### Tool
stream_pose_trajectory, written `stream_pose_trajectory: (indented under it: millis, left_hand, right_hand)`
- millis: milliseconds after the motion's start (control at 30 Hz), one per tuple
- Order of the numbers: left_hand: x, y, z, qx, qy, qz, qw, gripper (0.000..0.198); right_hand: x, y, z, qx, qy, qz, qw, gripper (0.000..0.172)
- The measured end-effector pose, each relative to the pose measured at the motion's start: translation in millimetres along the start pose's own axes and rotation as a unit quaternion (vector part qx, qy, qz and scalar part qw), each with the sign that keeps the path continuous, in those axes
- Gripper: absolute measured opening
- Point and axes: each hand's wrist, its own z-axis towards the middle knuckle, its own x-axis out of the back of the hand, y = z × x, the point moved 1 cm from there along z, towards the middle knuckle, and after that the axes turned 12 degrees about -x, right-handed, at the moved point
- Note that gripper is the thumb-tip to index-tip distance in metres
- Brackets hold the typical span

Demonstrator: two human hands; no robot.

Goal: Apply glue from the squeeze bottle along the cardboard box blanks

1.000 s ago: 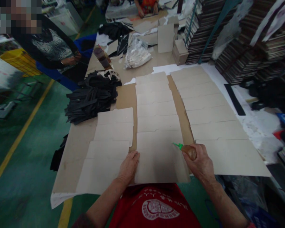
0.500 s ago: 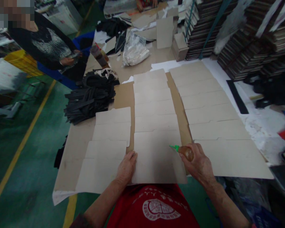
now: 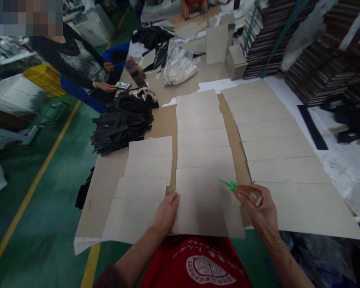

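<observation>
Three columns of overlapping grey cardboard sheets lie on the table. My left hand (image 3: 166, 212) rests flat, fingers together, on the left edge of the nearest sheet (image 3: 207, 204) of the middle column. My right hand (image 3: 262, 210) is closed round a small amber glue bottle (image 3: 248, 192) with a green nozzle. The nozzle points left, just above that sheet's right part. The left column of sheets (image 3: 141, 188) lies beside my left hand. The right column of sheets (image 3: 276, 148) stretches away beyond my right hand.
A pile of black strips (image 3: 121, 126) lies at the table's left edge. A clear plastic bag (image 3: 180, 66) and upright cardboard pieces (image 3: 217, 44) stand farther back. Tall stacks of dark boards (image 3: 318, 48) fill the right rear. A person in black (image 3: 78, 62) holds a phone at the left.
The view shifted slightly. My right hand with the bottle tilted so the nozzle points more to the left. The person at the left now holds a phone out in view.
</observation>
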Motion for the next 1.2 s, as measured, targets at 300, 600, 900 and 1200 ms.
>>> stream_pose_trajectory:
  millis: [300, 600, 900, 1200]
  left_hand:
    - [6.0, 4, -1, -0.038, -0.031, 0.022, 0.999, 0.049]
    - [9.7, 8, 0, -0.07, -0.018, 0.052, 0.996, 0.045]
    - [6.9, 4, 0, -0.078, -0.013, 0.016, 0.997, 0.044]
    - [9.5, 3, 0, -0.075, -0.02, -0.026, 0.997, 0.044]
  right_hand:
    - [-70, -32, -39, 0.138, -0.11, -0.078, 0.981, 0.038]
    - [-93, -49, -53, 0.205, -0.092, -0.198, 0.954, 0.034]
    - [-98, -65, -68, 0.233, -0.099, -0.256, 0.933, 0.03]
    - [-109, -75, -64, 0.299, -0.1, -0.288, 0.904, 0.027]
